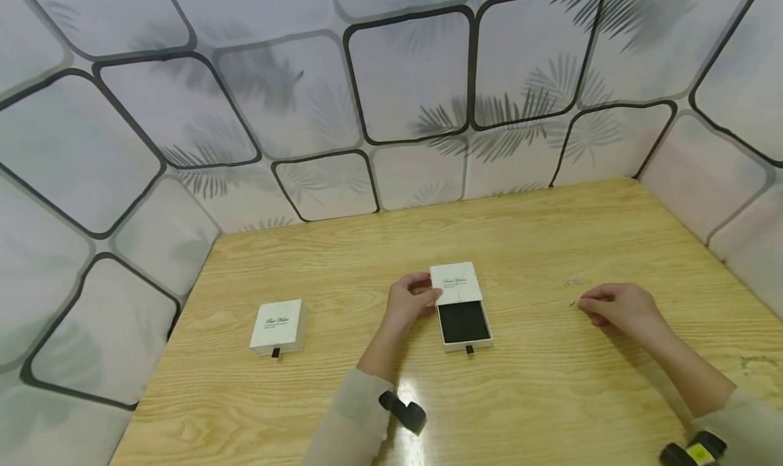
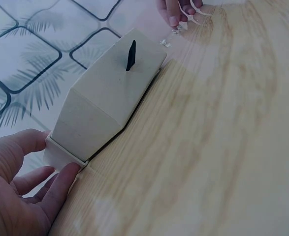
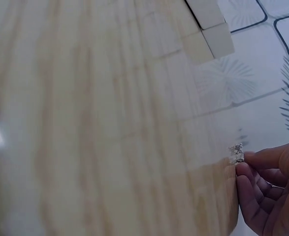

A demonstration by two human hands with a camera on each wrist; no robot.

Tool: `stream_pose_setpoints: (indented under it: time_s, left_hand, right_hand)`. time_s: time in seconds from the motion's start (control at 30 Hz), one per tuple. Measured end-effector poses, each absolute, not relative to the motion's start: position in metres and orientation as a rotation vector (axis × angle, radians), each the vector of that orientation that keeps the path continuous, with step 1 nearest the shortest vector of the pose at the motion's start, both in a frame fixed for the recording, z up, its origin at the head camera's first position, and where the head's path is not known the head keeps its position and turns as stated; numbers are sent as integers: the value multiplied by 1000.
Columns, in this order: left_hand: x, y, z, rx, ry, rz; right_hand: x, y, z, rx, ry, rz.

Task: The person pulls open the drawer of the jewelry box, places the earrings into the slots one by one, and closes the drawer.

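One tiny, glittering silvery piece (image 3: 237, 153) sits pinched in the right hand (image 1: 620, 308), over the yellowish wood-grain table (image 1: 538, 391). The left hand (image 1: 408, 300) grips a square white cardboard box (image 1: 457, 285), probably to steady it, its black-lined drawer (image 1: 465, 323) standing open.

The right hand (image 3: 268, 189) pinches a small glittering piece (image 3: 237, 152) at its fingertips. Well apart from that piece, a pale box (image 3: 207, 14) shows only in part. Beside the piece spreads the wood-grained tabletop (image 3: 95, 118); behind the piece rises a leaf-patterned backdrop (image 3: 262, 83).
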State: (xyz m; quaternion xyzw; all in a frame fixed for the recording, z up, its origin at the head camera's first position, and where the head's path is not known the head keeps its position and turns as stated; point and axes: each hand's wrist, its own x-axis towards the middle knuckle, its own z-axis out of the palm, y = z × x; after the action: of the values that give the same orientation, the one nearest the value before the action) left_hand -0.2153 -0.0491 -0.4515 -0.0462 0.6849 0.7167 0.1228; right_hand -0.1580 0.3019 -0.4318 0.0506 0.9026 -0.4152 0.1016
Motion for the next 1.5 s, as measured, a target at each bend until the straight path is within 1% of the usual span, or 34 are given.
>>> stream_pose_setpoints:
  time_s: [0.2,0.37,0.5,0.73,1.03,1.33,1.5]
  left_hand:
    - [-215,-49,-452,-131,1990,2093]
    - [-215,-49,-452,-133,1976,2079]
    - [-214,-50,-448,-127,1982,2061]
    - [-201,-50,-424,-117,1977,2061]
    - [-201,-50,-422,-128,1984,2070]
    - [-201,-50,-420,-121,1993,2062]
    - [-211,-50,-438,-134,1979,2073]
  right_hand:
    - [-159,301,-431,99,2698,-1169]
    - [-158,300,-427,109,2653,-1236]
    - [-159,301,-424,134,2537,-1365]
    - [-162,304,-428,207,2323,-1618]
    - [-160,311,-431,157,2013,-1903]
    - [-158,309,-433,45,2090,-1875]
    - [-157,302,-431,-5,2273,-1742]
